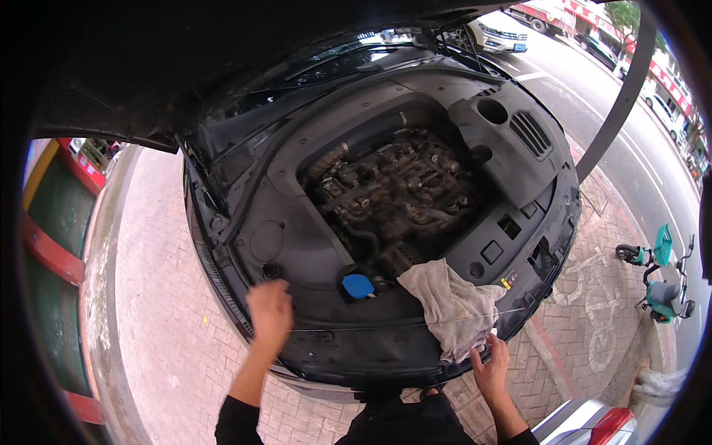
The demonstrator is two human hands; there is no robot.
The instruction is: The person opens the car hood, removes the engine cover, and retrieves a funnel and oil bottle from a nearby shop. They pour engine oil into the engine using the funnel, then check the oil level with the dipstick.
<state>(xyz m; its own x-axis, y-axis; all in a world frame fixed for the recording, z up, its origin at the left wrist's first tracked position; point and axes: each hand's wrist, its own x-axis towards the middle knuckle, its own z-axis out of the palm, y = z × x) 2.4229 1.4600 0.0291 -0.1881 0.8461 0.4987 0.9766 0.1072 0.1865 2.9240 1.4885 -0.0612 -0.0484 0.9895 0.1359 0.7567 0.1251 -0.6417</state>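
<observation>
My left hand [271,315] is closed and a little blurred over the left front of the engine bay, near a small black cap [271,271]. A long thin rod [363,328], like a dipstick, runs from this hand toward the right, across a crumpled grey-beige cloth [454,300]. That cloth lies draped over the front edge of the bay. Beside its lower right edge is my right hand [492,365], fingers apart and curved, with a small white bit by the fingertips. A blue cap [358,286] sits between my hands, left of the cloth.
The uncovered engine [400,185] lies in a deep recess. A black plastic cover [512,141] rests to its right. Overhead hangs the raised hood [104,67]. A green scooter [660,282] stands on the pavement at right; a silver vehicle's rear [571,423] is at lower right.
</observation>
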